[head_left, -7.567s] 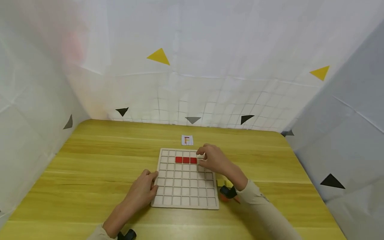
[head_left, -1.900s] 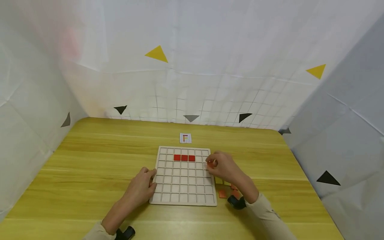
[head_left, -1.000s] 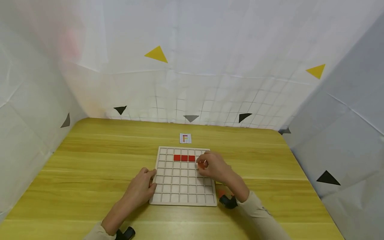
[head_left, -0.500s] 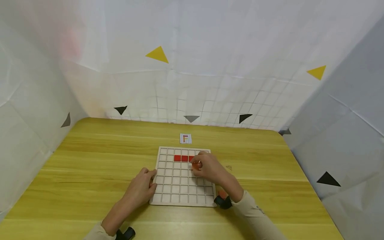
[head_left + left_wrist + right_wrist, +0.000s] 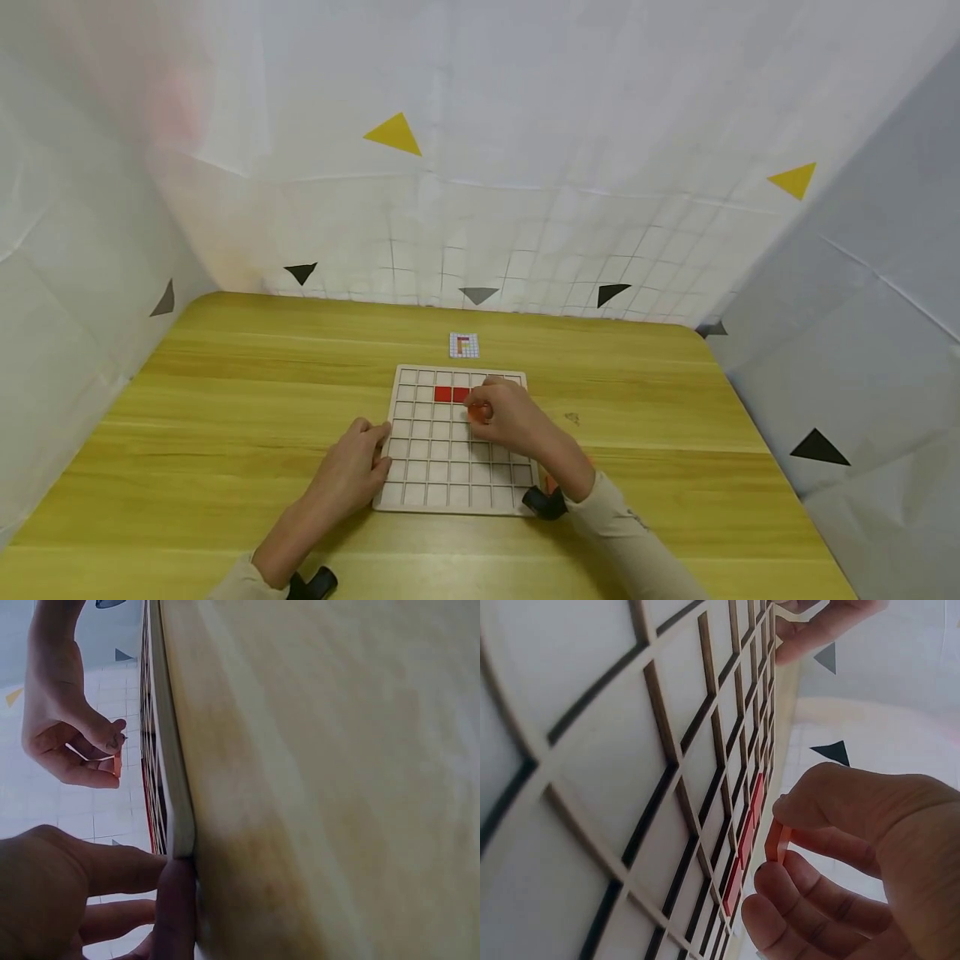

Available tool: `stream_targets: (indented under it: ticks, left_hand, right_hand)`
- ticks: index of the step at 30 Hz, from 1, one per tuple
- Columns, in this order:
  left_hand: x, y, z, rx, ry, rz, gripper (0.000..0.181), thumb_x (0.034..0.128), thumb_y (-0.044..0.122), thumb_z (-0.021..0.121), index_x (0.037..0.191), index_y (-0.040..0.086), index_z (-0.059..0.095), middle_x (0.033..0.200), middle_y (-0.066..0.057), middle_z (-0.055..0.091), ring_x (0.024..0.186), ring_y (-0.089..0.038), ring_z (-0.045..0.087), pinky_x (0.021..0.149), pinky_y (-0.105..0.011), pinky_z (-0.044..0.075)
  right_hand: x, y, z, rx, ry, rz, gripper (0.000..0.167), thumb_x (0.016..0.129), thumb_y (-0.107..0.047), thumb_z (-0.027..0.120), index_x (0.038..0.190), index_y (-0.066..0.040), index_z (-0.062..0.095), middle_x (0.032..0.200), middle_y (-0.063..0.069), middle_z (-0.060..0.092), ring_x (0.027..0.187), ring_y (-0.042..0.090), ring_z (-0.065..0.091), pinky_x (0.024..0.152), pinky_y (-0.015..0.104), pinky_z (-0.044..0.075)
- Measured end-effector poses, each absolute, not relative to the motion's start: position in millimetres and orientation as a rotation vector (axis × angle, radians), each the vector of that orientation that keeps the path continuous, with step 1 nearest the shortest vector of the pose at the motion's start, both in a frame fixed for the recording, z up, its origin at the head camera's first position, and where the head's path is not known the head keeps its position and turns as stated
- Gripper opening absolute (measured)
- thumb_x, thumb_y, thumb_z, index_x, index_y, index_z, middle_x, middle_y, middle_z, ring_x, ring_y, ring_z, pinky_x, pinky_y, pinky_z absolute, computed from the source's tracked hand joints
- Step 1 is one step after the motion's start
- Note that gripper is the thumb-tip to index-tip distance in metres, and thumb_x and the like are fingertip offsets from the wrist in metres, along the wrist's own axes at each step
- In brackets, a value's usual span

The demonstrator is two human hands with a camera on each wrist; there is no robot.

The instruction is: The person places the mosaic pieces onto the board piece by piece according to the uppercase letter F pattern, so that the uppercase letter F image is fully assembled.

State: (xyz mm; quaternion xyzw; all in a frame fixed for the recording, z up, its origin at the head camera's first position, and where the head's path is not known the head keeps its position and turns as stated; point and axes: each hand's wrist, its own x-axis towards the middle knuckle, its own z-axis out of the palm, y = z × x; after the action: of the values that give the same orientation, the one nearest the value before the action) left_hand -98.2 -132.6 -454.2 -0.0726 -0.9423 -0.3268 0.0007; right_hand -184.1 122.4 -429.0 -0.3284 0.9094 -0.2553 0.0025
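Observation:
My left hand (image 5: 347,467) holds the left edge of a pale grid board (image 5: 438,497). In the left wrist view its thumb and forefinger (image 5: 124,871) meet at the board's rim. A small orange square tile (image 5: 778,841) is pinched between the thumb and fingers of my right hand (image 5: 513,417). That tile is tilted and held just above the board, near the end of a row of red tiles (image 5: 443,394). Three red tiles lie in the grid's second row, as the right wrist view shows; my right hand covers the third in the head view.
A small printed card (image 5: 463,345) with a coloured pattern lies behind the board. To the board's right, orange tiles (image 5: 551,485) are partly hidden under my right forearm. A white sheet wall (image 5: 480,208) with triangle marks encloses the wooden table (image 5: 247,392).
From beside the board, my right hand has carried the orange tile leftward over it, now by the third red tile. My left hand stays at the edge. Yellow tiles seen earlier are now hidden.

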Motion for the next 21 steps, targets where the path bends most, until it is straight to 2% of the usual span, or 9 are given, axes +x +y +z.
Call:
stream_targets:
  ticks: [21]
  left_hand:
    - [-98, -133, -451, -0.229, -2.966, -1.045, 0.048, 0.086, 0.0, 0.072, 0.132, -0.009, 0.06, 0.088, -0.005, 0.047, 0.066, -0.014, 0.042, 0.053, -0.026, 0.036]
  right_hand:
    - [-191, 102, -432, -1.092, 2.767, -0.843, 0.012, 0.086, -0.007, 0.07, 0.096, -0.008, 0.076, 0.08, -0.002, 0.059, 0.074, 0.014, 0.054, 0.065, 0.026, 0.046]
